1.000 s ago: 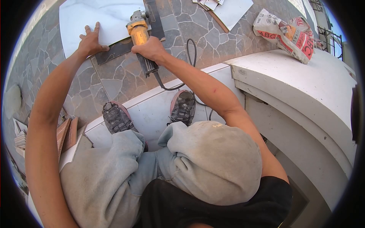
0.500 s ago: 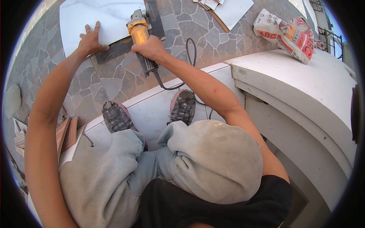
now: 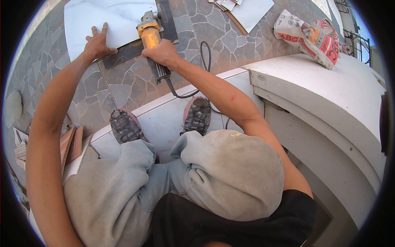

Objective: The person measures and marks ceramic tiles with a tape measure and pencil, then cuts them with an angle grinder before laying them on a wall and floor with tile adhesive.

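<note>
A large white tile (image 3: 103,16) lies at the top left over a dark board (image 3: 119,57) on the patterned stone floor. My left hand (image 3: 98,44) rests on the tile's near edge with its fingers spread, holding nothing. My right hand (image 3: 162,52) is wrapped round the body of a yellow and black angle grinder (image 3: 150,36). The grinder's head is at the tile's right edge; its disc is hard to make out. A black cord (image 3: 181,96) runs from the grinder's rear end towards my right leg.
Tile offcuts (image 3: 226,4) and another white tile (image 3: 252,15) lie at the top. A printed bag (image 3: 308,37) leans on the curved white ledge (image 3: 304,74) at the right. Brown and white tile pieces (image 3: 73,145) stand at the left. My shoes are on a white step (image 3: 164,110).
</note>
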A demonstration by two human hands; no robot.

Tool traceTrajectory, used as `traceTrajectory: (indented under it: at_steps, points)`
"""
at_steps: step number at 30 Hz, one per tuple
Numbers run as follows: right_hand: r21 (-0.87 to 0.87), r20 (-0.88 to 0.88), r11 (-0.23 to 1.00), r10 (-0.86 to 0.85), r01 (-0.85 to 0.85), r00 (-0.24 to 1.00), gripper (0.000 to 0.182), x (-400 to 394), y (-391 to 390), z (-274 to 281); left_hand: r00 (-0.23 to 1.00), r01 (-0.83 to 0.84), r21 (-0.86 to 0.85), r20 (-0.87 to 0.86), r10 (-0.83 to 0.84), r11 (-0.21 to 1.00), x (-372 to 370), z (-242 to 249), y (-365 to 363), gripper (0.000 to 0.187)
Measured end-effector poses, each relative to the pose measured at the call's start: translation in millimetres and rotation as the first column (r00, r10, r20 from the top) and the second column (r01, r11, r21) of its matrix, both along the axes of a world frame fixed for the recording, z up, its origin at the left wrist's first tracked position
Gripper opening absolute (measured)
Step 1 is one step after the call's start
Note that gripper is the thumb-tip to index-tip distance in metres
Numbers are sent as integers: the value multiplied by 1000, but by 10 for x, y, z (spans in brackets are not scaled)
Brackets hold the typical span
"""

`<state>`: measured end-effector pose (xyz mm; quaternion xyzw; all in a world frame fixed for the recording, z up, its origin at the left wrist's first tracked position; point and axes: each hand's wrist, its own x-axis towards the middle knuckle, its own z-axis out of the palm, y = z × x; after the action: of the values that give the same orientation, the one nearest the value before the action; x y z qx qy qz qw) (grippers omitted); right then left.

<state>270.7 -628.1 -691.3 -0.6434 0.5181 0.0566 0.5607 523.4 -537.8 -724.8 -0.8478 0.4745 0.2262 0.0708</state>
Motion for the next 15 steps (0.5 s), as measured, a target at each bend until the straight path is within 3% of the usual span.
traceTrajectory:
  at_steps: [15]
  points:
    - [-25, -17, 1000, 9, -10, 1000, 61, -20, 27, 49, 1000, -23, -1, -8, 23, 1000, -28, 61, -3, 124]
